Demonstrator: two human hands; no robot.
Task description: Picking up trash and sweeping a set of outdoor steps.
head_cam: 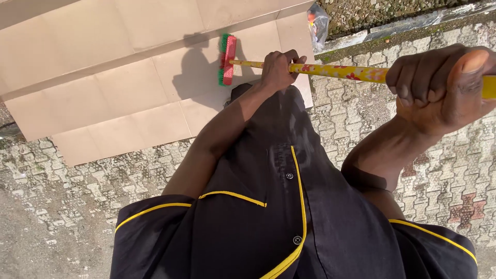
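The view looks straight down the person's own front, so the black shirt with yellow piping fills the lower middle and both arms reach away from it toward the top of the picture.

The left hand is on the arm that stretches out long and nearly straight from the short sleeve. Its grip is pressed together around the broom handle, fingers curled over the top and knuckles facing up, not far from the brush end. The right hand sits much closer to the camera on a bent arm, elbow tucked in toward the shirt. Its grip is also wrapped tight on the same handle, four fingers folded over and the thumb laid along the top, nail up.

The handle is yellow with red flower marks and runs almost level across the picture from the right edge to the brush head. That head (red back, green bristles) rests on the pale tan tiles, throwing a dark shadow to its left.

Below the tiles lies grey interlocking paving. A crumpled clear plastic bag sits at the tiles' far corner, beside a strip of gravel.
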